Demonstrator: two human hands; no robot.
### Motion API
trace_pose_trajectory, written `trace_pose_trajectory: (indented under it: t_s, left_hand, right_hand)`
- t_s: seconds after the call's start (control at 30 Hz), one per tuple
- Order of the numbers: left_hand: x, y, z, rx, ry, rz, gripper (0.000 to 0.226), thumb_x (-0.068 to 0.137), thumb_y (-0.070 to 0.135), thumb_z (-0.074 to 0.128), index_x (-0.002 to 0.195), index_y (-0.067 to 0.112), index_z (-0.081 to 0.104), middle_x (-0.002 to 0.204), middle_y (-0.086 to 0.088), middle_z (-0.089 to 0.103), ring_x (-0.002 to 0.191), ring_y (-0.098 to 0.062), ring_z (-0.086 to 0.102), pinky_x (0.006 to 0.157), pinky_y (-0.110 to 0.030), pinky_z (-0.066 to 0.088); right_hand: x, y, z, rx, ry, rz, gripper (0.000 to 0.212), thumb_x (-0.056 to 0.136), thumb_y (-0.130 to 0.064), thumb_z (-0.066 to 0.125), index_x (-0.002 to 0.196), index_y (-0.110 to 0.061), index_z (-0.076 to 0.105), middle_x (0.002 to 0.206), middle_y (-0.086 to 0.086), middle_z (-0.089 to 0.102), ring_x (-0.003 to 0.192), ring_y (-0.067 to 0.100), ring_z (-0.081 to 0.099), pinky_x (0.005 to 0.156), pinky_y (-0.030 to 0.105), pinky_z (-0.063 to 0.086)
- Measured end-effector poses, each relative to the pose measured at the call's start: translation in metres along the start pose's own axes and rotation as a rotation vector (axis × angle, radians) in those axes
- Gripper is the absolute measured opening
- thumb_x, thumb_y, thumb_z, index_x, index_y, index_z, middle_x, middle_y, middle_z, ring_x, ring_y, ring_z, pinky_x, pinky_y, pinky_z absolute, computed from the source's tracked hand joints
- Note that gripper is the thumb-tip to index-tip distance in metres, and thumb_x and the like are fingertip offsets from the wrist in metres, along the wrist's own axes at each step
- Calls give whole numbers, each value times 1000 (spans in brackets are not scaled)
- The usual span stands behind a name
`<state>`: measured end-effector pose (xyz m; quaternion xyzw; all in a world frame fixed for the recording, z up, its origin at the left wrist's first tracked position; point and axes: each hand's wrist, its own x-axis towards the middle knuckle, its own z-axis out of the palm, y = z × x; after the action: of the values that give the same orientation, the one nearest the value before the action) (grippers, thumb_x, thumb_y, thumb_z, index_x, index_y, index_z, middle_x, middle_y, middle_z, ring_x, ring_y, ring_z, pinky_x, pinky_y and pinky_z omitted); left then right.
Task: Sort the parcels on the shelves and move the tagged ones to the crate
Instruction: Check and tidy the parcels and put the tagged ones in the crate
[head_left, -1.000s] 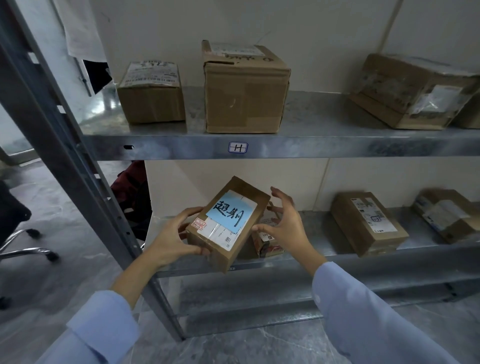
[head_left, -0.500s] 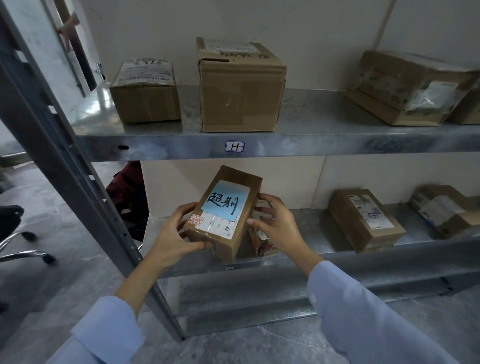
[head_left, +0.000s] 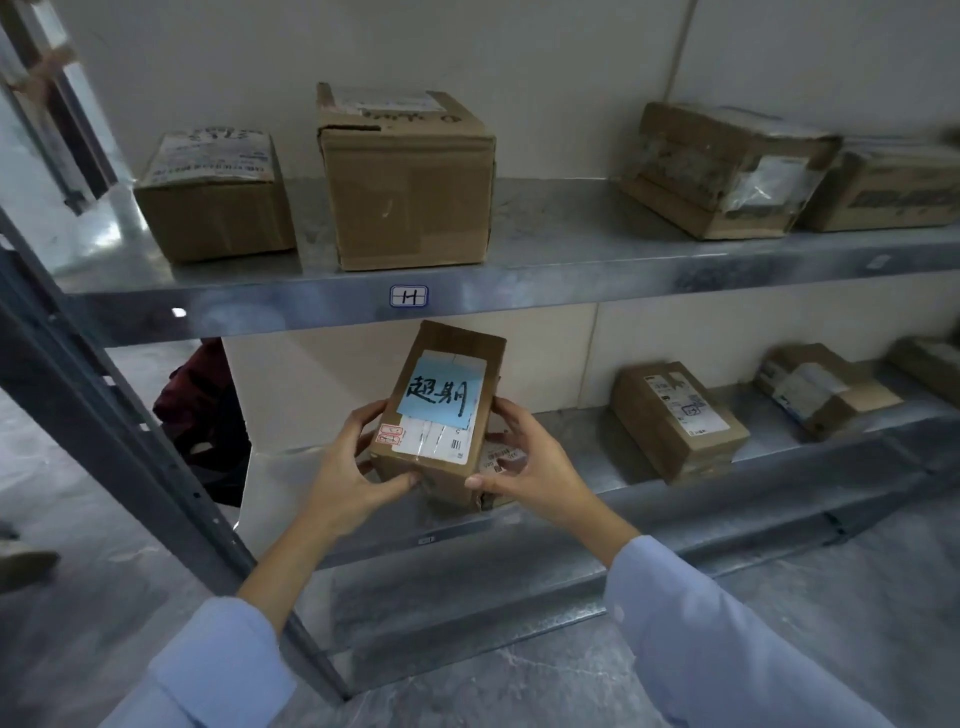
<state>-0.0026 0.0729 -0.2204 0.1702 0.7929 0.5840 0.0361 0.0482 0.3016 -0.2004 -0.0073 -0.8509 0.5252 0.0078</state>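
Observation:
A small brown parcel (head_left: 441, 358) with a blue handwritten tag (head_left: 437, 391) and a white shipping label is held in front of the lower shelf (head_left: 582, 457), below the upper shelf's front edge. My left hand (head_left: 358, 467) grips its left side and near corner. My right hand (head_left: 524, 462) grips its right side, thumb on the near bottom edge. Another small parcel (head_left: 493, 457) sits behind it on the lower shelf, mostly hidden. No crate is in view.
The upper shelf (head_left: 571, 244), marked H, carries several cardboard boxes (head_left: 410, 192). More parcels (head_left: 675, 415) lie on the lower shelf to the right. A grey slanted rack post (head_left: 130, 441) stands on the left, and a dark red bag (head_left: 208, 400) is behind it.
My right hand went from open beside the tagged parcel to gripping its right side. The parcel turned from slanted to nearly straight and rose slightly toward the upper shelf's edge.

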Motion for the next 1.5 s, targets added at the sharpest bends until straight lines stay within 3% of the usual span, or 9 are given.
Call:
trace_pose_trajectory:
  t_s: [0.23, 0.33, 0.4, 0.53, 0.7, 0.93, 1.0, 1.1, 1.5]
  left_hand:
    - [15, 20, 49, 9, -102, 97, 89, 71, 14, 86, 139, 36, 34, 142, 12, 44, 125, -1, 45, 101, -27, 45]
    - [21, 29, 76, 48, -145, 151, 87, 71, 12, 85, 128, 51, 32, 132, 24, 41, 115, 26, 38, 86, -1, 39]
    - [24, 36, 98, 49, -187, 161, 88, 71, 13, 85, 129, 50, 32, 132, 24, 40, 114, 29, 37, 81, 2, 38]
    - [26, 57, 150, 45, -262, 221, 87, 72, 12, 85, 138, 38, 33, 135, 20, 38, 117, 28, 34, 82, 5, 35]
    - [18, 95, 230, -6, -403, 258, 87, 73, 15, 85, 145, 26, 37, 141, 9, 49, 123, 8, 46, 91, -9, 39]
    - [-31, 167, 362, -127, -590, 319, 81, 74, 12, 83, 135, 39, 38, 138, 7, 51, 124, -8, 51, 86, -17, 53]
    - [-50, 189, 402, -127, -623, 356, 81, 75, 15, 83, 137, 36, 37, 136, 8, 51, 121, -6, 51, 80, -11, 51]
    - [-80, 220, 462, -144, -672, 399, 80, 75, 19, 83, 142, 30, 40, 139, 6, 52, 126, -10, 50, 93, -22, 50]
    - [-207, 310, 692, -229, -1057, 473, 84, 74, 13, 84, 145, 19, 41, 139, 2, 52, 123, -9, 51, 82, -10, 49]
  right_hand:
    - [-24, 19, -26, 26, 108, 24, 109, 62, -44, 89, 142, -52, 15, 119, -57, 36, 115, -29, 38, 86, 5, 42]
    - [-37, 25, -41, 15, 199, 22, 107, 61, -47, 88, 138, -58, 16, 134, -39, 42, 126, -17, 38, 101, 17, 40]
    - [-49, 32, -57, 26, 268, 23, 106, 62, -39, 90, 136, -60, 17, 139, -27, 46, 131, -7, 42, 106, 30, 44]
    - [-79, 47, -95, 18, 412, 34, 107, 62, -28, 92, 127, -72, 19, 127, -35, 54, 124, -11, 48, 94, 14, 46]
    - [-136, 64, -150, 25, 573, 64, 106, 54, -48, 90, 133, -65, 21, 124, -33, 57, 119, -9, 53, 94, 21, 49]
    - [-251, 89, -240, -50, 805, 116, 96, 52, -60, 85, 125, -71, 24, 120, -38, 56, 115, -14, 52, 89, 17, 47]
    - [-287, 96, -269, -72, 858, 129, 93, 55, -57, 86, 130, -60, 31, 124, -28, 57, 120, -5, 53, 95, 28, 51]
    - [-342, 110, -311, -109, 929, 152, 94, 60, -47, 89, 137, -35, 38, 131, -13, 56, 125, 7, 52, 100, 42, 51]
    - [-565, 171, -424, -124, 1224, 387, 95, 65, -42, 88, 140, -36, 30, 127, -23, 57, 116, -5, 55, 91, 17, 49]
